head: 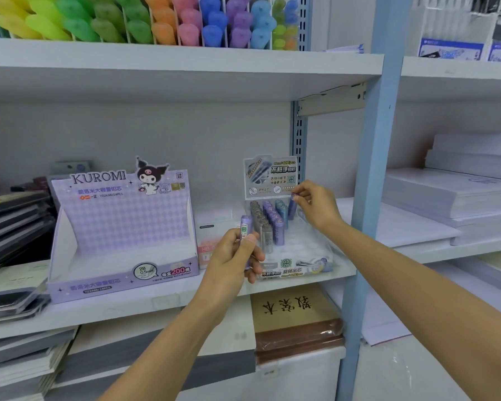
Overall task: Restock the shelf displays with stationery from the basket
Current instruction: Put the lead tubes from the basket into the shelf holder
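The right hand (315, 206) pinches the top of a purple tube (292, 208), held upright at the back of the clear tray (304, 247). Just left of those fingers, grey, purple and blue tubes (268, 224) stand in rows in the tray. The left hand (235, 256) grips a second purple tube (246, 227) beside the tray's front.

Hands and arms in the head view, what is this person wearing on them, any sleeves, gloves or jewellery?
Nothing visible. The left forearm and right forearm are bare to the frame's edge, with no sleeves. The left hand and right hand have no gloves, rings, watch or bracelet.
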Demonstrator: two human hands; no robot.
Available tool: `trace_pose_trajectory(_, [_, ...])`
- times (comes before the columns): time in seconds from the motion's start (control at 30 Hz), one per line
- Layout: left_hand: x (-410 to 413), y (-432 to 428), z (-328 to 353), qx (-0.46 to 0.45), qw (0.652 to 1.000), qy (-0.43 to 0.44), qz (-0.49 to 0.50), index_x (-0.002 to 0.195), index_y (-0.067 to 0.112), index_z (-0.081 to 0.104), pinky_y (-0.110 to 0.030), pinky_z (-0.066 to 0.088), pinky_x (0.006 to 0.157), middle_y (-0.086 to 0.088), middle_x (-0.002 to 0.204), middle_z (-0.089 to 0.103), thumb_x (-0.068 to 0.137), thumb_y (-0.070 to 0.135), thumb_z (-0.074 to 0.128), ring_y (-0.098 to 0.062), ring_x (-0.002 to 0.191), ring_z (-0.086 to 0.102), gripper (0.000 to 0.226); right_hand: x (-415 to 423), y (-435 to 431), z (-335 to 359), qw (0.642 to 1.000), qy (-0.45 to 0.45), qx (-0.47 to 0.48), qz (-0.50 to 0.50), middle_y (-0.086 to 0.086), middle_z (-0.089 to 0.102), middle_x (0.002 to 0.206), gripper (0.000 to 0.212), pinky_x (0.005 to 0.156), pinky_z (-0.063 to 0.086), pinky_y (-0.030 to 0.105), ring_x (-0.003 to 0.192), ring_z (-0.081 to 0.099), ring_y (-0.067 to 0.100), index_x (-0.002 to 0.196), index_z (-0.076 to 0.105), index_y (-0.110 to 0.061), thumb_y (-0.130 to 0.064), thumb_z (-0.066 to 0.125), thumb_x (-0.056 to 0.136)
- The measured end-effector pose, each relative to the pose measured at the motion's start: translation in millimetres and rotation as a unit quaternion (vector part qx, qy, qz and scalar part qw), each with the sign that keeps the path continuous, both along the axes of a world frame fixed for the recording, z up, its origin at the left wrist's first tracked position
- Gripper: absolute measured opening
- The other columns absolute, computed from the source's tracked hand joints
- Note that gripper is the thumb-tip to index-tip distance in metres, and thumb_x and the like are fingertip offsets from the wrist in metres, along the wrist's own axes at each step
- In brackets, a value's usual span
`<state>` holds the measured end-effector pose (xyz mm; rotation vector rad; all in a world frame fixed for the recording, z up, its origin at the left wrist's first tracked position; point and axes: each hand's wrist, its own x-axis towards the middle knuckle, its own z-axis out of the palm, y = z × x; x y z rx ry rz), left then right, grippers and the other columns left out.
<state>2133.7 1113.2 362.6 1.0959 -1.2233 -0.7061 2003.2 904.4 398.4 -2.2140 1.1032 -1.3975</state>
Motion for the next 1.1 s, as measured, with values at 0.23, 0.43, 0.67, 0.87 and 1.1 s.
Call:
trace_pose_trajectory(0.23, [-0.2, -4.5, -2.3, -0.003, 1.0, 0.004, -0.005, 0.107, 0.004, 0.053, -0.025, 0.046, 0.053, 0.0, 0.073, 0.062, 0.102, 0.02, 0.044, -0.015, 0.062, 0.055, 0.019, 5.9, -4.6, 2.1, 0.998, 0.059, -0.027, 0.021, 0.007, 0.069, 0.098, 0.014, 0.082, 0.046, 0.026, 0.087, 0.059, 0.017, 0.105, 0.068, -0.007, -0.007, 0.061, 0.093])
trace_pose_trajectory(0.43, [0.6, -2.4, -1.0, 0.002, 1.0, 0.003, -0.008, 0.109, 0.005, 0.054, -0.024, 0.047, 0.055, -0.001, 0.075, 0.062, 0.102, 0.021, 0.044, -0.014, 0.062, 0.056, 0.019, 14.2, -5.7, -0.1, 0.99, 0.1, -0.055, -0.077, 0.002, 0.05, 0.101, 0.016, 0.08, 0.039, 0.031, 0.108, 0.046, 0.021, 0.104, 0.071, -0.016, -0.022, 0.064, 0.091])
trace_pose_trajectory(0.67, [-1.6, 2.5, 2.3, 0.01, 1.0, -0.003, -0.005, 0.11, 0.003, 0.054, -0.024, 0.048, 0.055, 0.0, 0.075, 0.062, 0.102, 0.02, 0.044, -0.013, 0.063, 0.056, 0.021, -2.2, -2.6, 8.6, 0.984, 0.165, 0.054, -0.041, 0.007, 0.061, 0.112, 0.029, 0.072, 0.051, 0.031, 0.08, 0.063, 0.022, 0.125, 0.064, -0.016, -0.022, 0.055, 0.097])
trace_pose_trajectory(0.87, [-4.3, 7.5, 5.0, 0.014, 1.0, -0.007, -0.005, 0.11, 0.004, 0.055, -0.023, 0.049, 0.057, -0.005, 0.08, 0.06, 0.101, 0.019, 0.045, -0.012, 0.063, 0.056, 0.02, -13.6, 13.4, 8.5, 0.975, 0.217, 0.023, -0.03, 0.018, 0.046, 0.135, 0.047, 0.103, 0.039, 0.037, 0.119, 0.048, 0.03, 0.148, 0.036, -0.017, -0.022, 0.044, 0.102])
trace_pose_trajectory(1.1, [-11.5, 7.8, 11.5, -0.007, 1.0, -0.026, -0.004, 0.104, 0.006, 0.059, -0.022, 0.049, 0.057, -0.004, 0.08, 0.059, 0.101, 0.017, 0.048, -0.011, 0.062, 0.056, 0.016, -21.7, 96.5, 33.7, 0.955, -0.055, 0.034, 0.288, 0.001, 0.07, 0.094, 0.021, 0.065, 0.051, 0.025, 0.074, 0.065, 0.012, 0.114, 0.065, -0.017, -0.025, 0.056, 0.096])
